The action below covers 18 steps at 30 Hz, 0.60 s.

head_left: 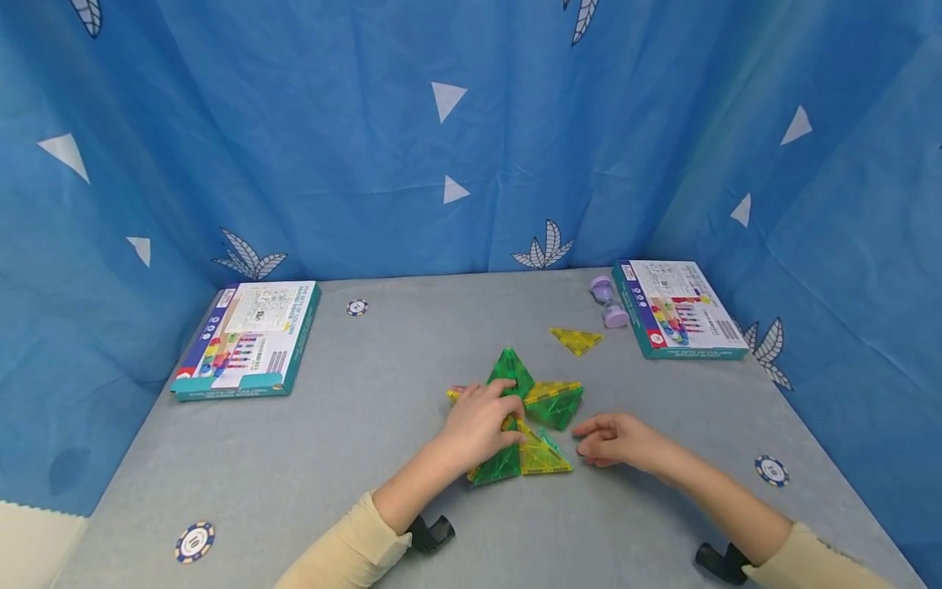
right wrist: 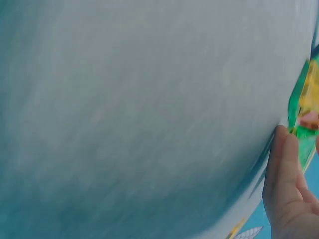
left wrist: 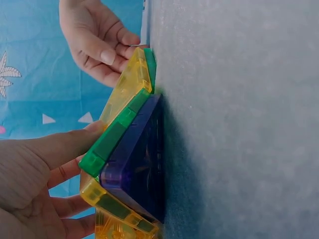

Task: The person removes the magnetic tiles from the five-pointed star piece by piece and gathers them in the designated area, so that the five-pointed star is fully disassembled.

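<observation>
Presently, left hand pinches tile structure

Left thumb and fingers grip the structure, standing near the middle of the grey table. Beyond it lies a loose yellow triangle. Right hand: fingers close together, holding nothing, just beside the structure; contact cannot be told. Judgement: grip lightly; align edges with low, gentle pressure.

Two hands, two sleeves. One tile cluster, pieces overlapped, exact number unclear. One loose tile. Two boxes. Three chips. One hourglass. Two black wrist devices. Six white triangles in head view. One table.
</observation>
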Available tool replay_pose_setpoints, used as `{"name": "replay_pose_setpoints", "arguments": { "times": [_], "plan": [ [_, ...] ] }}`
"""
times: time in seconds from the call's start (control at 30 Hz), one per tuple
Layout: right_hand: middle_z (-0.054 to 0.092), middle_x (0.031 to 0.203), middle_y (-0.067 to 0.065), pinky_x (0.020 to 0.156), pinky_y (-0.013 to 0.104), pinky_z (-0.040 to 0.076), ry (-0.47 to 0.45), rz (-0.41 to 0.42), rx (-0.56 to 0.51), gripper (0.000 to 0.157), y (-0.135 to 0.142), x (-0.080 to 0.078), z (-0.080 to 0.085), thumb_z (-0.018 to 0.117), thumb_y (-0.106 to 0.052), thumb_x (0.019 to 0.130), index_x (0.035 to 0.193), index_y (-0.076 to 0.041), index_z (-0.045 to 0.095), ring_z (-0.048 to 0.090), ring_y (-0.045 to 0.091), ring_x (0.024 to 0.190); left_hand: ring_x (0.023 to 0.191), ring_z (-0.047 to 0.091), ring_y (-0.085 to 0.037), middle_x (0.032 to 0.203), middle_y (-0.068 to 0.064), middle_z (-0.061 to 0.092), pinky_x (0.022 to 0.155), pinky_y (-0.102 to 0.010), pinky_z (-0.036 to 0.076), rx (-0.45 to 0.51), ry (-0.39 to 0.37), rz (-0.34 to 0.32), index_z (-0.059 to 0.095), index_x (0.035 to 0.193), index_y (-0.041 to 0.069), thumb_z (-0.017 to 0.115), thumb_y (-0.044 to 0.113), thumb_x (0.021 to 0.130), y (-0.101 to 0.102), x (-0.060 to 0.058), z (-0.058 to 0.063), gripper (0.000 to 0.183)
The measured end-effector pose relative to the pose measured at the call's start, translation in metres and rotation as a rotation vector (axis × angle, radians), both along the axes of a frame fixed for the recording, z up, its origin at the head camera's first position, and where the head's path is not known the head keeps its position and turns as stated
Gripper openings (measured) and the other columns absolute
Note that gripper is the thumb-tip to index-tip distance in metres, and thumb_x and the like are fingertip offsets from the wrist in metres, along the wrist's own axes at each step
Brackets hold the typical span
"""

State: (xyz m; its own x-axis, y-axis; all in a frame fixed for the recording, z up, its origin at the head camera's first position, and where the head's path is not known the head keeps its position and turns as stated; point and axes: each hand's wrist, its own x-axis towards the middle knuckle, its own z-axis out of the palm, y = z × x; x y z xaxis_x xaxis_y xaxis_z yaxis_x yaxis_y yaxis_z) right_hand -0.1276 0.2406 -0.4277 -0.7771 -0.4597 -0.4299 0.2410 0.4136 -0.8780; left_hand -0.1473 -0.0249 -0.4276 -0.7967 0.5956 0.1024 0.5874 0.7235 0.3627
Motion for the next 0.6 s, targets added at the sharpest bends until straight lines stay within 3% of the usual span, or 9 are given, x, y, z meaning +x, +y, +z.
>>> {"name": "replay_pose_setpoints", "arguments": {
  "times": [0.2, 0.37, 0.47, 0.6],
  "plan": [
    [0.066, 0.100, 0.013, 0.079, 0.037, 0.053, -0.106, 0.013, -0.053, 0.042, -0.011, -0.002, -0.001, 0.058, -0.015, 0.092, 0.123, 0.013, 0.050, 0.065, 0.023, 0.090, 0.120, 0.049, -0.025, 0.136, -0.006, 0.048, 0.105, -0.050, 0.029, 0.002, -0.011, 0.003, 0.063, 0.089, 0.026, 0.073, 0.041, 0.078, -0.001, -0.001, 0.001, 0.021],
    [0.065, 0.097, 0.010, 0.076, 0.036, 0.054, -0.156, 0.019, -0.038, 0.042, -0.015, -0.007, -0.003, 0.055, -0.015, 0.092, 0.124, 0.012, 0.049, 0.064, 0.020, 0.085, 0.120, 0.049, -0.025, 0.136, -0.005, 0.048, 0.105, -0.050, 0.029, 0.001, -0.016, 0.001, 0.062, 0.087, 0.026, 0.074, 0.041, 0.078, -0.001, -0.001, 0.002, 0.021],
    [0.064, 0.093, 0.008, 0.073, 0.034, 0.054, -0.136, 0.033, -0.007, 0.044, -0.019, -0.008, -0.007, 0.056, -0.020, 0.093, 0.125, 0.010, 0.050, 0.062, 0.018, 0.080, 0.120, 0.050, -0.024, 0.136, -0.005, 0.047, 0.105, -0.049, 0.030, -0.008, -0.020, -0.001, 0.062, 0.088, 0.026, 0.074, 0.041, 0.077, -0.001, -0.001, 0.002, 0.022],
    [0.061, 0.085, 0.006, 0.067, 0.034, 0.054, 0.000, 0.080, 0.053, 0.034, -0.027, -0.004, -0.010, 0.058, -0.023, 0.093, 0.112, 0.005, 0.060, 0.059, 0.018, 0.074, 0.119, 0.051, -0.023, 0.136, -0.004, 0.047, 0.105, -0.047, 0.030, -0.015, -0.026, -0.003, 0.062, 0.089, 0.026, 0.073, 0.041, 0.078, -0.001, 0.000, 0.003, 0.022]
  ]
}}
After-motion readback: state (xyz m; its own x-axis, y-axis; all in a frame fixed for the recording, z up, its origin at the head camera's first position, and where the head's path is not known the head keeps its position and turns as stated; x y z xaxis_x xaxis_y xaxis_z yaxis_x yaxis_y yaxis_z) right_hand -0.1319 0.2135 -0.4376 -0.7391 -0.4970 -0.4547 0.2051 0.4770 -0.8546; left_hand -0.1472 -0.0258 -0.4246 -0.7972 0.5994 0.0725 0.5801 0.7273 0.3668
